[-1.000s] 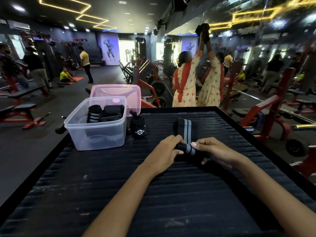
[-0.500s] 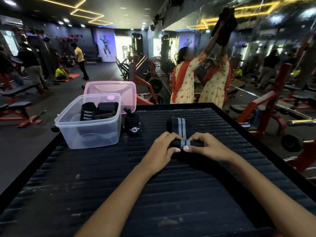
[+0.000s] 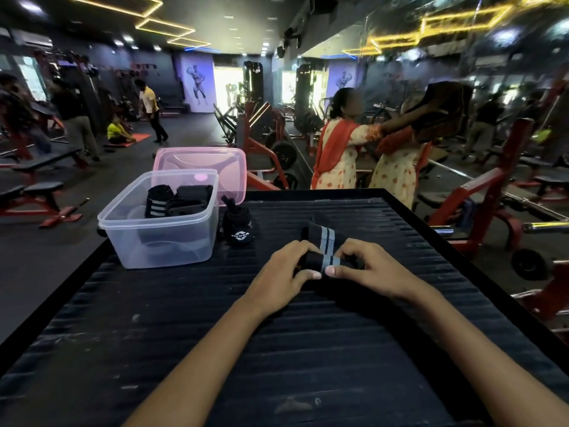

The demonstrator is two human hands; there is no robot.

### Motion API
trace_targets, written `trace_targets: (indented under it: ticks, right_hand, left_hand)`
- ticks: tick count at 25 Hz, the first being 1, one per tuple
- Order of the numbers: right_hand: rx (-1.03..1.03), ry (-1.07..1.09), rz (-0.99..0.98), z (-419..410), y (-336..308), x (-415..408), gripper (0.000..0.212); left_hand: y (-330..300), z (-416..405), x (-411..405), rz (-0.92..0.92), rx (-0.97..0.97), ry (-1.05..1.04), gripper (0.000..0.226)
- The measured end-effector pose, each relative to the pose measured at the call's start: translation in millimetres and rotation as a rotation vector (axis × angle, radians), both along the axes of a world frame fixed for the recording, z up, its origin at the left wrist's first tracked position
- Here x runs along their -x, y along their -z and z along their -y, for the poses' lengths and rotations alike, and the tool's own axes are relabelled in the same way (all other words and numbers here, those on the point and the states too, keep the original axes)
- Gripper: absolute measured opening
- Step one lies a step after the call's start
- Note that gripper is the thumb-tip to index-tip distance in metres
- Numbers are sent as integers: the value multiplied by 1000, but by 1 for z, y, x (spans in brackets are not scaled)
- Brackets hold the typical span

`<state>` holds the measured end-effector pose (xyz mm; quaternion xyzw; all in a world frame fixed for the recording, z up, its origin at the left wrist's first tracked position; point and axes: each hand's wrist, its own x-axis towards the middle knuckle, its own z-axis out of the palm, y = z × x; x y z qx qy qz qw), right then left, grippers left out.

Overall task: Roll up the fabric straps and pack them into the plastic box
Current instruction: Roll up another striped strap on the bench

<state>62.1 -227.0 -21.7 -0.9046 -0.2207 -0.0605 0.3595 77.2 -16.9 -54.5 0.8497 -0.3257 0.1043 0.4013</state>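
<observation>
1. Two hands work on one black fabric strap with grey stripes [image 3: 327,245], which lies on the dark ribbed tabletop [image 3: 308,349] near the middle, a bit toward the far edge.
2. The strap looks soft, light and bendy, so I think it will roll easily but may spring loose if let go. The best place to hold it is at both ends of the rolled part, with thumbs pressing the near side.
3. The left hand [image 3: 284,269] has its fingers curled over the left end of the roll and grips it. The thumb lies along the near side.
4. The right hand [image 3: 366,268] does the same on the right end, fingers bent over the top, thumb tip almost meeting the other thumb.
5. Part of the strap lies flat past the roll, toward the far edge, so it is not yet all rolled up.
6. A small black rolled strap with a white logo [image 3: 238,224] stands to the left of the hands, just beside the box.
7. The clear plastic box [image 3: 160,238] sits near the far left corner. Some dark rolled straps [image 3: 175,200] are already inside it.
8. A pink plastic lid [image 3: 200,161] leans behind the box.
9. Past the tabletop is a gym with red machines [image 3: 480,192] and people.
</observation>
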Motion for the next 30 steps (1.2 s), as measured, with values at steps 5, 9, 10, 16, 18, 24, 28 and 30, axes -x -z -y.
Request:
trace_targets:
  ticks: [5, 9, 10, 16, 18, 24, 28, 30]
  right_hand:
    - [84, -8, 21, 2, 5, -1, 42]
    - [98, 37, 9, 3, 7, -3, 39]
    - [91, 43, -11, 3, 6, -3, 38]
    - [155, -31, -55, 1, 5, 1, 40]
    - [204, -27, -43, 2, 8, -1, 40]
    - [191, 16, -126, 1, 10, -5, 42]
    - [234, -13, -53, 1, 11, -4, 50]
    - [296, 28, -18, 3, 13, -7, 47]
  left_hand:
    - [-3, -3, -1, -58, -47, -74, 31]
    - [1, -1, 1, -118, -27, 17, 58]
    - [3, -1, 1, -99, -20, 22, 53]
    - [-2, -1, 4, -128, -45, 32, 33]
    - [-2, 0, 6, -154, -49, 69, 42]
    - [2, -4, 0, -82, -78, 0, 31]
    - [2, -5, 0, -131, -140, -49, 26]
    - [5, -2, 2, -81, -188, -42, 35]
